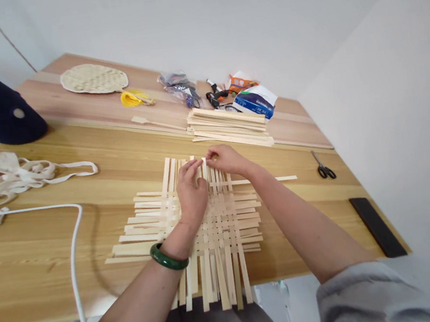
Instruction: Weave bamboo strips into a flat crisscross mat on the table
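A mat of pale flat strips, woven crosswise like bamboo or wood splints (222, 215), lies on the table in front of me, loose ends sticking out on all sides. My left hand (192, 193) rests on its upper part, fingers stretched toward the far ends and thumb apart. Beside it, my right hand (223, 160) is closed in a pinch at the far tip of an upright strip (205, 168). One crosswise strip (286, 178) passes under my right forearm and juts out far to the right. My left hand covers part of the weave.
Behind the mat lies a stack of loose strips (230, 127). Further back are a woven oval piece (93, 79), a yellow bundle (133, 99), a glue gun (216, 96) and packets. White tape (11, 180) and a white cable (72, 253) lie left; scissors (324, 169) and a black slab (377, 226) right.
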A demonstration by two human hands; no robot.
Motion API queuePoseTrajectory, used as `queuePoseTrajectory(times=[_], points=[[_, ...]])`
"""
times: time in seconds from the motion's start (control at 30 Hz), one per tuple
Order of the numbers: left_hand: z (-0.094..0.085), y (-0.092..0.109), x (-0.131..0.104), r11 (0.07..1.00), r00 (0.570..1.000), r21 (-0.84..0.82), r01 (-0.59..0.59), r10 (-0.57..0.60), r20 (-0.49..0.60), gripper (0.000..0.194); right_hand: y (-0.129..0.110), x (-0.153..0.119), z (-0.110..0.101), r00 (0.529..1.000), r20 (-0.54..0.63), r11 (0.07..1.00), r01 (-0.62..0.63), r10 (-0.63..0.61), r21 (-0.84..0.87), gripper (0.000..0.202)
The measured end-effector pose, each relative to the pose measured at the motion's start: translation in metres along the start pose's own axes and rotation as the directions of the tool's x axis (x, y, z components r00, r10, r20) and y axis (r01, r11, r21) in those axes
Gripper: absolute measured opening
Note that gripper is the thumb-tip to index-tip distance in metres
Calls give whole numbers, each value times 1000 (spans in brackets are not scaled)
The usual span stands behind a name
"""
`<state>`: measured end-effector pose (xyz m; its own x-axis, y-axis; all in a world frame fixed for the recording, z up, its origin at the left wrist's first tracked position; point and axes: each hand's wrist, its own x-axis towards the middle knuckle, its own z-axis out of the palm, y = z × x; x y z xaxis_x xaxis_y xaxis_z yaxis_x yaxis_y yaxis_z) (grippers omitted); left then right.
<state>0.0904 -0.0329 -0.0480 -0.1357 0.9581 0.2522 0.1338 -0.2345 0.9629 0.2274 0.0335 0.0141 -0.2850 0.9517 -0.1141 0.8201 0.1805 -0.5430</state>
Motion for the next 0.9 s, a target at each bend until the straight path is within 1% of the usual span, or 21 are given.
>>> queuePoseTrajectory(times=[0.1,0.17,0.27,0.37,0.5,0.57,0.67,0.73,0.8,0.9], points=[[0,-1,0,1000,999,24,13,-14,37,51,-1,-2,-2,1000,14,990,-25,24,140,7],[1,-3,-1,999,999,31,8,-9,46,55,0,-3,-2,999,17,981,-42,39,188,7],[2,-6,-1,998,999,61,-3,0,45,60,2,-2,1,998,18,980,-59,57,192,7],[2,-7,0,997,998,68,34,-37,54,62,5,0,5,999,-12,986,-37,40,165,15],[2,-5,2,992,991,-2,128,-127,50,59,6,2,7,999,-44,996,34,-30,89,29],[3,-4,2,988,987,-24,155,-154,42,57,7,1,7,999,-24,998,45,-45,32,30],[3,-3,2,987,986,-27,160,-159,46,54,6,-2,4,998,2,996,62,-62,-60,26],[2,-2,1,986,986,-28,163,-162,48,54,4,-8,1,998,-19,991,61,-64,-119,26],[2,-2,1,986,986,-32,165,-164,45,53,3,-19,-6,997,-73,981,22,-37,-191,25],[1,0,1,985,985,-34,167,-166,40,52,9,-46,-20,984,-169,936,-116,62,-333,20]])
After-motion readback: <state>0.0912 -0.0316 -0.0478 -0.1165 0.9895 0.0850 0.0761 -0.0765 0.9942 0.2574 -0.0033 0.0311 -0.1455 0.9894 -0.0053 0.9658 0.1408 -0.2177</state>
